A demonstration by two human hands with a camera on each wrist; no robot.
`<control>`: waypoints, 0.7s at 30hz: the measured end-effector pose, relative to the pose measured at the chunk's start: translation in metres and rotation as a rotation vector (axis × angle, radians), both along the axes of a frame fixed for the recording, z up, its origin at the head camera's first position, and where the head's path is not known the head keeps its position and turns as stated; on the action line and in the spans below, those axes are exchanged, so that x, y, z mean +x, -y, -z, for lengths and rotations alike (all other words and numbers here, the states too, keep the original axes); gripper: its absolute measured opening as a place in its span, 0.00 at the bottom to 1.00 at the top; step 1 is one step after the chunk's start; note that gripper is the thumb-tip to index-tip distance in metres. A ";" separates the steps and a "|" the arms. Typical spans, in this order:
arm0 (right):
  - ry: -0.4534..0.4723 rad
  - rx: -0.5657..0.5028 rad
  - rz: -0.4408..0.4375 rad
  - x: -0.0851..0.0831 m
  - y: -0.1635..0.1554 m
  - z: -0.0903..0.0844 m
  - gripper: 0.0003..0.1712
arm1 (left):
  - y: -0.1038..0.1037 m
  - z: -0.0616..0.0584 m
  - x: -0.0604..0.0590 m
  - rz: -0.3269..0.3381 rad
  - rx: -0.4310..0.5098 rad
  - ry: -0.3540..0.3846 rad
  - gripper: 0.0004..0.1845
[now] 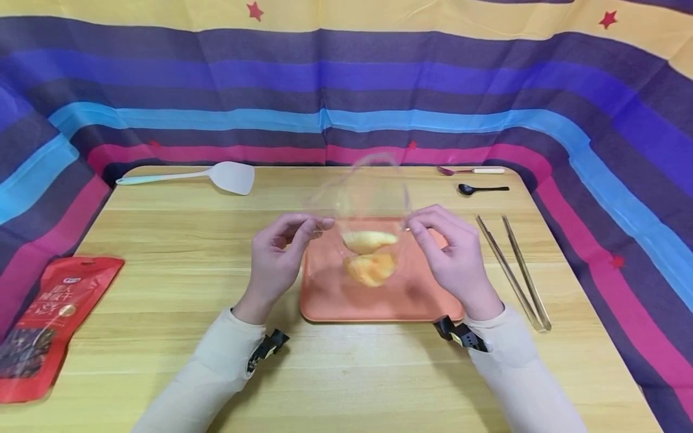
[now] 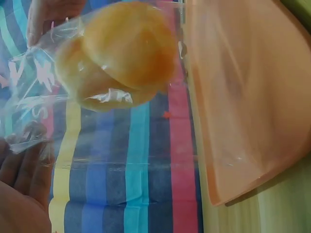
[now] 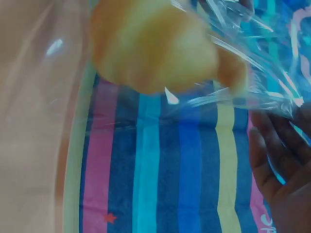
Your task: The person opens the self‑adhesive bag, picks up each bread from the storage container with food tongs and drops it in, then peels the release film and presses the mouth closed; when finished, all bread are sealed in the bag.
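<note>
A clear plastic bag [image 1: 368,198] hangs above the orange tray [image 1: 330,294] in the middle of the table. Two yellow-orange buns [image 1: 370,255] lie in the bag's bottom. My left hand [image 1: 281,249] pinches the bag's left top edge and my right hand [image 1: 452,249] pinches its right top edge, so the bag is stretched between them. The left wrist view shows the buns [image 2: 121,53] through the plastic [image 2: 34,92], with the tray [image 2: 243,97] beside them. In the right wrist view the buns [image 3: 155,46] fill the top, wrapped in crinkled plastic [image 3: 252,73].
On the wooden table lie a pale spatula [image 1: 216,175] at the back left and a red snack pouch [image 1: 49,319] at the left edge. At the right are a fork [image 1: 468,171], a black spoon [image 1: 482,189] and metal tongs [image 1: 514,270]. Striped cloth [image 1: 346,90] walls the table.
</note>
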State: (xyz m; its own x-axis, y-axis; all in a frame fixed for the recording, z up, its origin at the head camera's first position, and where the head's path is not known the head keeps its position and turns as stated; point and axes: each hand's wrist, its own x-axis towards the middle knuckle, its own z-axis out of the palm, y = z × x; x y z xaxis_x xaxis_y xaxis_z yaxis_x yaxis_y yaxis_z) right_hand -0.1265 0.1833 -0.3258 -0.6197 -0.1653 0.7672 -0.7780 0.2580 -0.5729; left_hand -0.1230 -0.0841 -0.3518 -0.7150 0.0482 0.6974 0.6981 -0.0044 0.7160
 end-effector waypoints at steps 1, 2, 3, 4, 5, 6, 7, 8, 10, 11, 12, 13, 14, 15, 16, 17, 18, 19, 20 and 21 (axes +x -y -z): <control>0.009 0.000 -0.001 0.000 0.000 0.000 0.07 | 0.000 0.000 0.000 -0.003 0.003 0.002 0.06; 0.017 0.008 -0.003 0.001 0.000 0.001 0.08 | 0.000 0.000 0.000 -0.007 0.002 0.004 0.06; 0.024 0.008 -0.009 0.001 -0.001 0.001 0.08 | 0.001 0.000 0.000 -0.007 0.001 0.008 0.06; 0.032 -0.006 -0.009 0.002 -0.001 0.001 0.09 | 0.001 0.001 0.000 -0.004 0.004 0.012 0.06; 0.039 -0.022 -0.011 0.002 -0.002 0.002 0.09 | 0.001 0.001 0.000 -0.001 0.004 0.016 0.06; 0.047 -0.029 -0.016 0.002 -0.002 0.002 0.09 | 0.001 0.001 0.000 0.001 0.004 0.021 0.06; 0.055 -0.028 -0.023 0.002 -0.002 0.003 0.09 | 0.001 0.001 0.000 0.006 0.006 0.026 0.06; 0.059 -0.024 -0.032 0.002 -0.003 0.004 0.10 | 0.002 0.001 0.000 0.013 0.008 0.031 0.06; 0.068 -0.024 -0.038 0.002 -0.004 0.005 0.10 | 0.002 0.002 0.000 0.018 0.013 0.036 0.07; 0.071 -0.023 -0.040 0.002 -0.004 0.006 0.10 | 0.002 0.002 0.000 0.020 0.013 0.035 0.08; 0.072 -0.023 -0.040 0.001 -0.004 0.006 0.10 | 0.002 0.002 0.000 0.027 0.014 0.030 0.09; 0.073 -0.023 -0.040 0.001 -0.004 0.006 0.10 | 0.002 0.002 0.000 0.032 0.015 0.028 0.10; 0.072 -0.025 -0.040 0.001 -0.004 0.006 0.10 | 0.002 0.002 0.000 0.036 0.013 0.025 0.11; 0.072 -0.027 -0.040 0.001 -0.004 0.006 0.10 | 0.002 0.001 0.000 0.038 0.013 0.023 0.11; 0.070 -0.029 -0.037 0.001 -0.004 0.006 0.10 | 0.002 0.002 0.000 0.040 0.013 0.022 0.10; 0.067 -0.032 -0.036 0.002 -0.004 0.006 0.10 | 0.002 0.001 0.000 0.043 0.016 0.022 0.09; 0.066 -0.035 -0.033 0.002 -0.004 0.006 0.10 | 0.003 0.001 0.000 0.041 0.018 0.023 0.09; 0.067 -0.039 -0.028 0.002 -0.004 0.006 0.09 | 0.003 0.001 0.000 0.034 0.021 0.027 0.08; 0.067 -0.045 -0.021 0.002 -0.004 0.005 0.09 | 0.003 0.001 -0.001 0.029 0.023 0.028 0.08; 0.066 -0.051 -0.011 0.002 -0.005 0.005 0.08 | 0.004 0.001 -0.001 0.024 0.024 0.025 0.07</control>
State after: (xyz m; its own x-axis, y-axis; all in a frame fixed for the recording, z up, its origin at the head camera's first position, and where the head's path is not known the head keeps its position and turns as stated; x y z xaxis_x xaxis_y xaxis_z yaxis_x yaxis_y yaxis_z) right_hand -0.1249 0.1882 -0.3309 -0.6677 -0.1340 0.7323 -0.7407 0.2186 -0.6353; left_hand -0.1236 -0.0878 -0.3526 -0.7314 0.0492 0.6802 0.6791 -0.0385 0.7330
